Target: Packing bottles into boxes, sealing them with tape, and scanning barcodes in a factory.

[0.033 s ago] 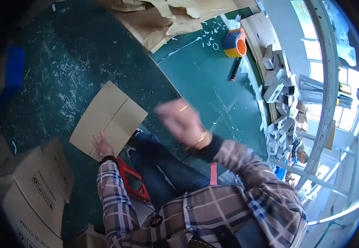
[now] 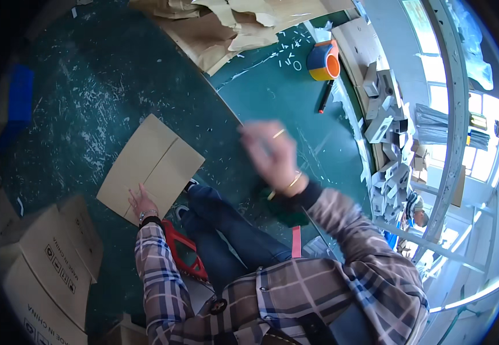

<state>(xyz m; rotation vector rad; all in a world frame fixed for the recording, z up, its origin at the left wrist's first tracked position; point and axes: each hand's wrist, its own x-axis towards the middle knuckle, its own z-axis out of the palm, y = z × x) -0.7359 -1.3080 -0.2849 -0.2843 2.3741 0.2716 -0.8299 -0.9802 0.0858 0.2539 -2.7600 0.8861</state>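
Note:
My left hand (image 2: 141, 203) lies with fingers spread on the near left part of a brown cardboard box (image 2: 154, 155), which has a seam running across its top. Nothing is gripped in that hand. My right hand (image 2: 269, 150) is raised to the right of the box, apart from it, over the edge of the green worktop (image 2: 301, 129). Motion smears its fingers, so whether they hold anything does not show. Beside my left forearm is a red plastic frame (image 2: 175, 244), partly hidden by the arm.
A blue, yellow and orange tape roll (image 2: 323, 60) and a black marker (image 2: 326, 96) lie on the worktop. Crumpled brown paper (image 2: 226, 34) covers its far end. Small grey-white boxes (image 2: 384, 129) pile up at right. Larger cartons (image 2: 51, 253) stand at lower left.
My right hand has moved to the right and slightly up, away from the box. My left hand and the box have stayed in place.

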